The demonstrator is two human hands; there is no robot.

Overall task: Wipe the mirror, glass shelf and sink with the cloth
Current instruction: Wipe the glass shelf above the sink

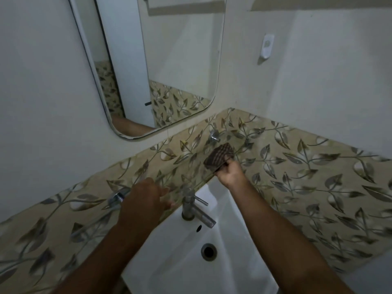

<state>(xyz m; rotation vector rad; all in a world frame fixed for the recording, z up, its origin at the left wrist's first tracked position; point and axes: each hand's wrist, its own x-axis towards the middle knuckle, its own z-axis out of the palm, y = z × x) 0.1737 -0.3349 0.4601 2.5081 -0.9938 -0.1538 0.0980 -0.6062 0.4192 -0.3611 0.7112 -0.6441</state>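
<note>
Holding the folded dark cloth (pixel 219 157) in a closed grip, the right hand (pixel 230 171) works it along the barely visible glass shelf (pixel 201 183) above the sink (pixel 191 262). The left hand (pixel 144 200), fingers straight, steadies the shelf's edge. Pressing hard may, I judge, strain its chrome brackets (pixel 214 135).

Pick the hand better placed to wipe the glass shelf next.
Right. The right hand already grips the cloth at the glass shelf; the left hand holds no cloth, its fingers spread by the tap.
</note>
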